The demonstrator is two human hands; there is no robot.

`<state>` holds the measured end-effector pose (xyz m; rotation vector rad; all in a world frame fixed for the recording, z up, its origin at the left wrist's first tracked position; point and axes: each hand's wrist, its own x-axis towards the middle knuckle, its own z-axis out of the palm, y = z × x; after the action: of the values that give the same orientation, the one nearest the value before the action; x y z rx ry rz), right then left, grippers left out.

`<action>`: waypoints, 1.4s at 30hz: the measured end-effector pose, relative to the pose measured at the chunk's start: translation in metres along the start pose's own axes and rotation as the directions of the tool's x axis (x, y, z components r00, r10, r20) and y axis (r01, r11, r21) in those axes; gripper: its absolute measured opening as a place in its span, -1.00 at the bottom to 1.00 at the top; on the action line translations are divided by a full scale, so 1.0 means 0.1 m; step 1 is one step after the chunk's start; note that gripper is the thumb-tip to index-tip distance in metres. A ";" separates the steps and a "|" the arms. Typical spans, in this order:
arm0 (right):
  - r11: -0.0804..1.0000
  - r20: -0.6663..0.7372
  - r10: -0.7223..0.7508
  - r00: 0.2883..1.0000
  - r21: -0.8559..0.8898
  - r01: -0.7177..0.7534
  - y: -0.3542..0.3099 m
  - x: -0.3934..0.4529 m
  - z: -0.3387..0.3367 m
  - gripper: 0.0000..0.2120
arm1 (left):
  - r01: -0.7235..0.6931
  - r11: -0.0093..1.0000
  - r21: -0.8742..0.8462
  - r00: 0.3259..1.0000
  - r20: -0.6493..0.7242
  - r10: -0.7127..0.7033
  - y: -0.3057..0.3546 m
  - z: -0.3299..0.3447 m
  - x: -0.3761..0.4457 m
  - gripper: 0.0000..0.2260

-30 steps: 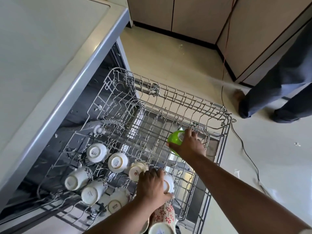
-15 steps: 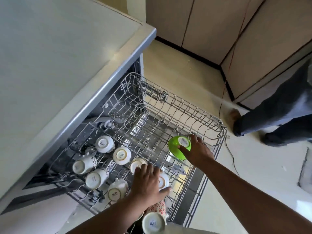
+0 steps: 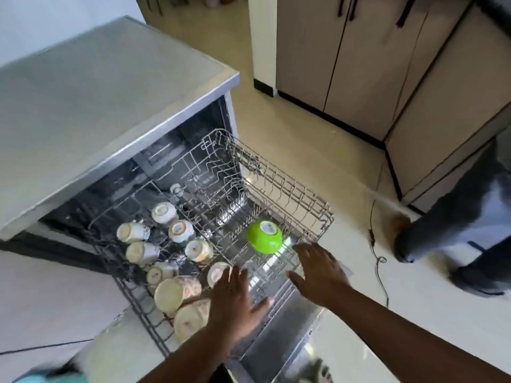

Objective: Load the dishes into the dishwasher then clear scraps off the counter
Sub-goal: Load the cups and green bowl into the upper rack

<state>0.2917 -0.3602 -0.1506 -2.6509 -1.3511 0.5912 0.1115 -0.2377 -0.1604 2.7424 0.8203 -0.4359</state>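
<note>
The wire dishwasher rack (image 3: pixel 293 186) is pulled out over the open door. A green bowl (image 3: pixel 264 236) sits upside down near the rack's right front corner. Several white cups (image 3: pixel 179 230) and two larger floral bowls (image 3: pixel 177 293) lie inverted on the rack's left side. My right hand (image 3: pixel 322 270) hovers open just below the green bowl, apart from it. My left hand (image 3: pixel 235 302) is spread open over the rack's near edge, beside the floral bowls, holding nothing.
The grey counter top (image 3: pixel 91 106) covers the dishwasher at the left. Beige cabinets (image 3: pixel 359 64) line the back. Another person's legs and feet (image 3: pixel 456 230) stand at the right on the floor, next to a thin black cable (image 3: pixel 376 252).
My right hand let go of the green bowl, which now rests in the rack, and drew back. My left hand lifted off the cups and opened. The camera pulled back and up.
</note>
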 end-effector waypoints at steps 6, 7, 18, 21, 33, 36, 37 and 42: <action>0.996 -0.001 -0.085 0.996 0.018 0.085 0.33 -0.55 -0.19 -0.47 | -0.021 0.998 -0.067 0.998 -0.064 0.017 0.54 0.17 -0.49 -0.30; 0.996 0.008 -0.085 0.996 0.036 0.085 0.35 -0.58 -0.18 -0.48 | -0.018 0.995 -0.101 0.998 -0.065 0.012 0.57 0.15 -0.58 -0.31; 0.992 0.320 -0.110 0.941 -0.027 0.125 -0.06 -0.68 0.10 -0.37 | 0.435 0.712 -0.552 0.878 0.084 -0.471 0.17 0.24 -1.58 -0.46; 0.996 0.352 -0.080 0.933 0.068 0.060 -0.15 -0.66 0.05 -0.38 | 0.484 0.139 -0.864 0.747 0.325 -0.580 0.13 0.17 -1.77 -0.64; 0.297 0.680 0.183 0.710 0.650 -0.699 0.28 0.15 -0.15 -0.51 | -0.014 -0.899 -0.438 0.609 0.709 -0.355 0.43 0.29 -1.22 -0.40; 0.150 0.752 0.091 0.653 0.638 -0.756 0.44 0.41 -0.22 -0.42 | -0.208 -0.921 -0.330 0.642 0.664 -0.383 0.52 0.26 -0.97 -0.16; 0.118 0.776 0.064 0.627 0.618 -0.777 0.47 0.48 -0.25 -0.41 | -0.262 -0.917 -0.300 0.614 0.681 -0.398 0.55 0.26 -0.88 -0.09; -0.038 0.840 0.028 0.542 0.543 -0.839 0.61 0.66 -0.17 -0.50 | -0.459 -0.858 -0.228 0.536 0.699 -0.473 0.69 0.33 -0.65 -0.15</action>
<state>0.3794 -0.3426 -0.1703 -1.5294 0.3591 1.7963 0.0913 -0.3359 -0.1577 -0.3868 1.2146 0.9969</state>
